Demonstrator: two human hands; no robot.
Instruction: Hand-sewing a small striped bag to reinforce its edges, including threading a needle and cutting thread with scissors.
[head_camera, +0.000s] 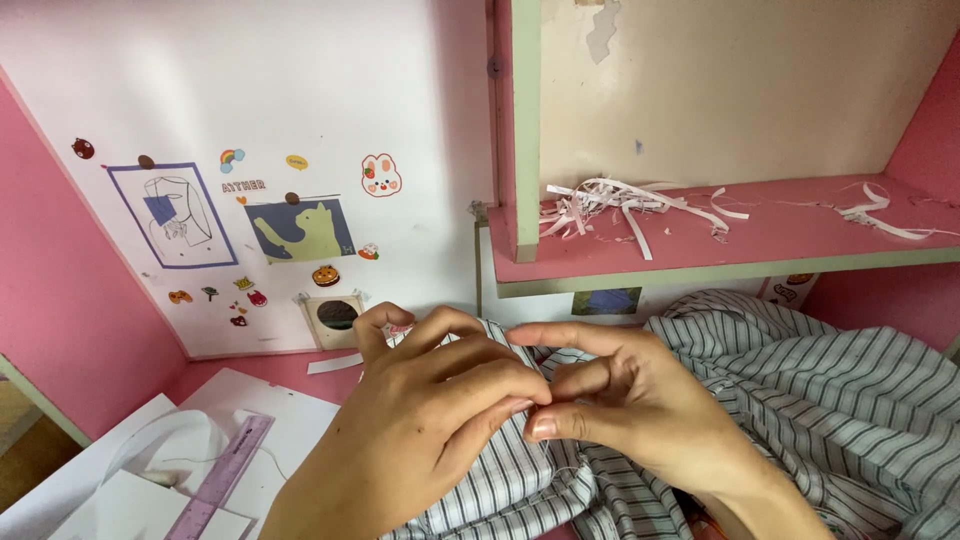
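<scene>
below the pink shelf (700, 262), the striped shirt (820, 400) is lying bunched on the counter. the left hand (420, 430) and right hand (630, 400) are meeting over it, fingertips pinching shut on something too small to tell, probably thread. the shirt looks light, soft and floppy; best gripped by a gathered fold near the hands.

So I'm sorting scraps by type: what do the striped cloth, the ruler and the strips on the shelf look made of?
The striped cloth looks like thin woven fabric, matte; it folds and creases softly. The ruler seems translucent purple plastic, with printed marks along its edge. The strips on the pink shelf look like cut white paper, curling and flat, though thin tape can't be ruled out.
</scene>
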